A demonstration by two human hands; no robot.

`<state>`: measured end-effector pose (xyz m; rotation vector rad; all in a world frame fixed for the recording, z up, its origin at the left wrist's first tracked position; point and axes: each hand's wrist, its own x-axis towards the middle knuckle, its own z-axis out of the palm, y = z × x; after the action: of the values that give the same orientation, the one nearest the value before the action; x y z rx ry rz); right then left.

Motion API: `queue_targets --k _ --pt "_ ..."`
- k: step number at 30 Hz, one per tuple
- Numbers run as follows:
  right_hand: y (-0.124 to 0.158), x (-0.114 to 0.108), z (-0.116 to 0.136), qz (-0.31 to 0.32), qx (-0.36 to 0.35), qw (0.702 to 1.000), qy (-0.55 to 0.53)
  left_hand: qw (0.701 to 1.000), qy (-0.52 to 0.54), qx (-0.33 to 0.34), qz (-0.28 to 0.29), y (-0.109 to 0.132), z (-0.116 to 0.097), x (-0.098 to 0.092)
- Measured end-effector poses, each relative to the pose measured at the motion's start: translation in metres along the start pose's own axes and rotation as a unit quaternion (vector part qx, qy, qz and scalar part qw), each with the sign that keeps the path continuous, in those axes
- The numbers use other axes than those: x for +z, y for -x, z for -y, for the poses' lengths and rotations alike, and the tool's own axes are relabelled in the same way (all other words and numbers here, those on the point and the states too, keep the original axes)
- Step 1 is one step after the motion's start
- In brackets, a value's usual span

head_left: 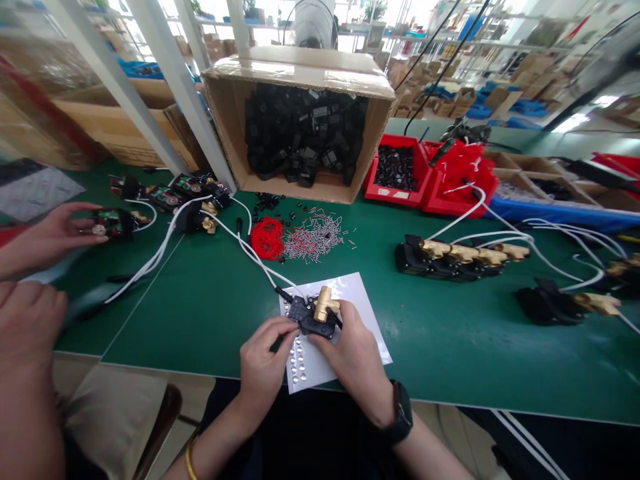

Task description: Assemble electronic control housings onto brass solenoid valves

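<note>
Fingers (276, 327) of left hand (263, 360) and right hand (359, 353) pinch a black housing (301, 312), brass tee (324, 305) on, looks mostly together, while open-board units (167, 197) sit left.

Counter (200, 320): green surface. Carton (295, 61) on its side at the back, open face to the front, heaped with black parts (305, 130). Before it: red coil (267, 239), touching loose screws (320, 235). Right of carton: red bin (373, 191) of small dark pieces; second red bin (450, 204) adjoining. Beyond these, divided tray (560, 211), blue front. Nearer, right: row of black units (430, 265) with brass fittings (464, 254), white cables (500, 235) behind; another unit (543, 303) apart. Left of carton: pale posts (163, 73), slanted. Fan (314, 30) behind carton, partly hidden.
</note>
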<state>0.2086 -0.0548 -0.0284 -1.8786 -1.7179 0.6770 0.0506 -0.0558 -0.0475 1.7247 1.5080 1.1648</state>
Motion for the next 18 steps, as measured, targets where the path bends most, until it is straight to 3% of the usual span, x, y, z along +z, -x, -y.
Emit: queue_targets --k 7,12,15,18 --pt "0.001 0.0 0.0 0.006 -0.004 1.0 0.018 0.999 -0.008 -0.008 0.033 -0.007 -0.001 -0.004" --pt "-0.007 -0.008 -0.005 0.047 -0.033 0.998 -0.028 0.983 -0.006 -0.134 0.128 -0.023 -0.003 -0.005" --pt "-0.014 -0.014 -0.009 0.075 -0.058 0.995 -0.038 0.978 0.023 -0.186 0.088 -0.032 -0.004 -0.008" --pt "-0.018 -0.017 -0.009 0.081 -0.062 0.994 -0.028 0.954 0.204 -0.22 -0.001 -0.047 -0.011 -0.017"
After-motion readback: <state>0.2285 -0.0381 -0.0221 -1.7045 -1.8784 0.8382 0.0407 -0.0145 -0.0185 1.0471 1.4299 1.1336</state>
